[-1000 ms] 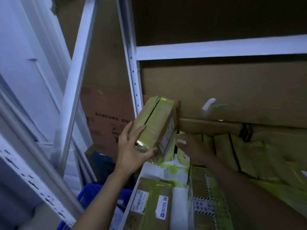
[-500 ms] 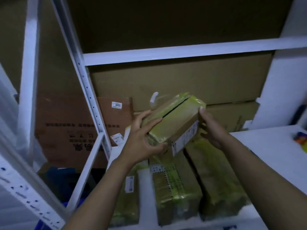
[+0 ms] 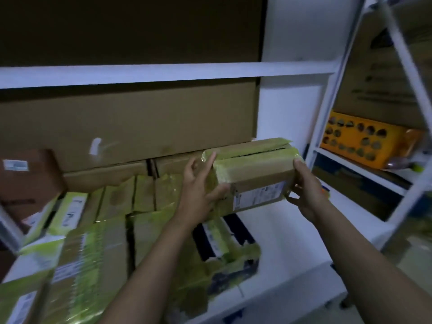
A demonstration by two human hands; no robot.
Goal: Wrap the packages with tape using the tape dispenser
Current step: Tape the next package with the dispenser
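Dim, bluish light, darkest at the top. White metal horizontal shelf beam (image 3: 163, 73) across the upper view, joined at the right to a white upright post (image 3: 327, 108). Behind, a plain white wall (image 3: 294, 31) beside a large brown cardboard carton (image 3: 128, 122) at the back of the white shelf board (image 3: 292, 239). Further right, a neighbouring rack with a white diagonal brace (image 3: 406, 73) and an orange plastic crate with round holes (image 3: 360, 139) on its shelf.

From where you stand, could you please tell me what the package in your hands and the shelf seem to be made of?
The package looks like matte brown cardboard, banded with glossy yellow-green tape that wrinkles at the corners. The shelf seems smooth white-painted metal, though I cannot confirm.
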